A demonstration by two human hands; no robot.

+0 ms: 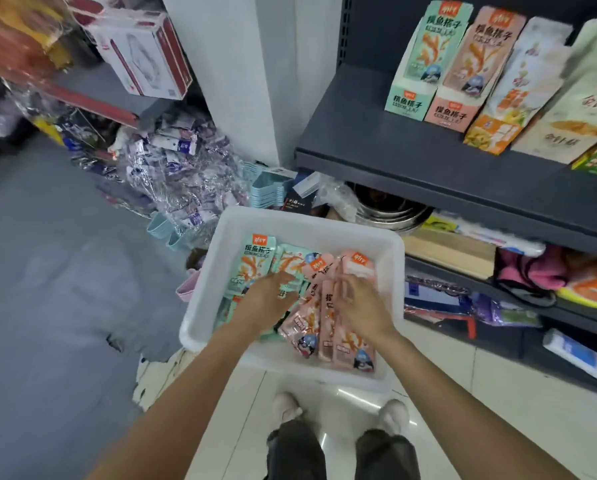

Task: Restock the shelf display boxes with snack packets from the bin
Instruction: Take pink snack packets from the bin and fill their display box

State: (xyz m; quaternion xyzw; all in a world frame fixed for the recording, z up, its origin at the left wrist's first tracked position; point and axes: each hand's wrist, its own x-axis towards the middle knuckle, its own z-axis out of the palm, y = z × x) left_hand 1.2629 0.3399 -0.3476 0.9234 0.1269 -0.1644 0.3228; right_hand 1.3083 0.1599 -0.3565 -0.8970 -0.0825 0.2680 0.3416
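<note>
ok so both my hands are down in the white bin (200,317) right now. My left hand (269,294) lies flat, fingers pretty much straight, pressing on the green snack packets (257,258) on the left side of the bin. My right hand (357,299) is on the pink packets (325,327) on the right side; the fingers look mostly straight and a bit spread, but it's motion-blurred, so I honestly can't tell if it's pinching one or just resting on top

The pink packets are piled loose and overlapping, some tipped on edge, while the green ones lie flatter. The bin sits on the floor right in front of my feet, with my shoes (394,415) just below its near edge.

Up and to the right is the dark shelf (376,147) with the display boxes: a green box (408,98) and a pink box (446,110) side by side, touching, with more snack boxes to their right. Both have matching packets standing upright in them. Lower shelves hold mixed stuff, and there's a messy heap of plastic-wrapped goods (179,168) on the floor beyond the bin, left of the pillar
</note>
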